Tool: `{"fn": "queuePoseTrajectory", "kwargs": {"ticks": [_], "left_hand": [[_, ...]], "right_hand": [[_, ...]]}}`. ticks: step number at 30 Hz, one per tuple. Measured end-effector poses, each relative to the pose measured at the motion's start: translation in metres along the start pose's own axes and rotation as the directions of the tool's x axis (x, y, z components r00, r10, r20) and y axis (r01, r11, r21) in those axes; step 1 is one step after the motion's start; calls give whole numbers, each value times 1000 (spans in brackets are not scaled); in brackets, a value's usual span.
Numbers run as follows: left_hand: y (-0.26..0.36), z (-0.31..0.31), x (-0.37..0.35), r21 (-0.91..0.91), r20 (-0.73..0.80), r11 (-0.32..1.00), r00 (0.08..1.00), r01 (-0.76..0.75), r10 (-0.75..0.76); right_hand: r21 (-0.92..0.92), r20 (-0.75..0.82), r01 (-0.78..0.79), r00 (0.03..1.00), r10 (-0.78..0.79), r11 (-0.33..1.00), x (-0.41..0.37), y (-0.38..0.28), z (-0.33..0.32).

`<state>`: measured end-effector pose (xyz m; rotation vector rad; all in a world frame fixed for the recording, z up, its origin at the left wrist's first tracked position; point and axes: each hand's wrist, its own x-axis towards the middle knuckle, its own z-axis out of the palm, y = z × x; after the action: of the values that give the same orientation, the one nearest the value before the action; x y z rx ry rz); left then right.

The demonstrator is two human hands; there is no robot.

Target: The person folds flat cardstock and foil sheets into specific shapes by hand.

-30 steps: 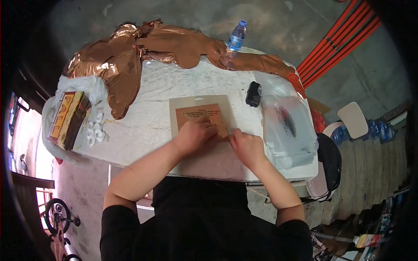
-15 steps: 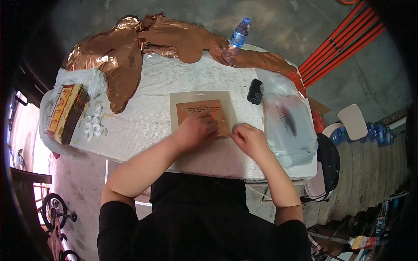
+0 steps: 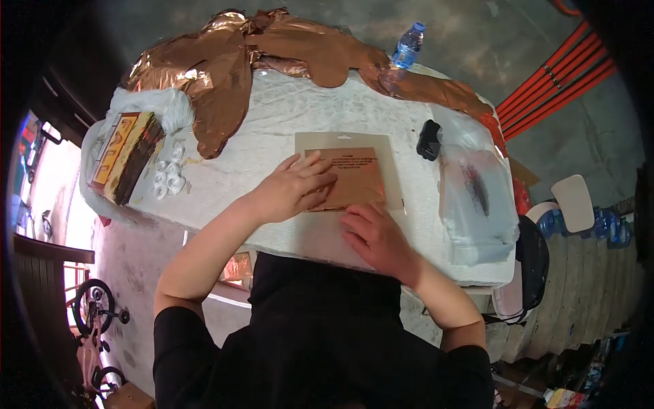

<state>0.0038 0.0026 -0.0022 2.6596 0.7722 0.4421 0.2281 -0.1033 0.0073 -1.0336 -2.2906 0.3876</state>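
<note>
While the left hand [image 3: 291,189], fingers loosely spread, rests on the copper packet [image 3: 357,185] atop tabletop [image 3: 269,126] card [image 3: 390,163], right hand [image 3: 376,237] half-curls at its lower edge, hold unclear; uneven pressure could crease it.

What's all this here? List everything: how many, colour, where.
Printed sheet: one, copper, on the card
Card: one, beige-grey, on the table
Foil: count unclear, copper, table's far edge
Water bottle: one, clear with blue cap, table's far edge
Small object: one, black, right of the card
Plastic bags: count unclear, clear, table's right
Box-like block: one, red and yellow, table's left
Small rolls: several, white, beside the block
Table: one, white-topped, middle
Poles: several, red-orange, far right
Bicycle: one, pinkish frame, floor, left
Large bottles: several, blue, right of the table
Sleeves: two, black, bottom
Left hand: one, bare, on the sheet
Right hand: one, bare, sheet's near edge
</note>
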Motion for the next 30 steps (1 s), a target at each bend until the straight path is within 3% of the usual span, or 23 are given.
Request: {"fn": "queuePoseTrajectory", "kwargs": {"ticks": [3, 5, 6, 9, 11, 21, 30], "left_hand": [[-3, 5, -2, 20, 3, 1000, 1000, 6, -6], [-3, 5, -1, 22, 3, 1000, 1000, 1, -1], [-2, 5, -1, 22, -4, 1000, 1000, 3, -3], [-2, 6, -2, 8, -20, 1000, 1000, 11, -10], [-1, 5, -2, -4, -31, 1000, 999, 17, -17], [0, 5, -1, -5, -34, 1000, 999, 9, -9], [1, 2, -1, -19, -2, 999, 1000, 31, -31]], "right_hand": [[-45, -85, -114, 990, 110, 992, 6, -10, 9], [17, 70, -299, 952, 297, 954, 9, -10, 9], [19, 70, -302, 951, 300, 953, 10, -9, 9], [-46, 93, -178, 979, 181, 983, 15, -5, 13], [-32, -25, -80, 997, 79, 996, 20, -6, 17], [59, 85, -191, 979, 186, 980, 31, -9, 21], [-253, 214, -19, 974, 75, 967, 40, -13, 29]]}}
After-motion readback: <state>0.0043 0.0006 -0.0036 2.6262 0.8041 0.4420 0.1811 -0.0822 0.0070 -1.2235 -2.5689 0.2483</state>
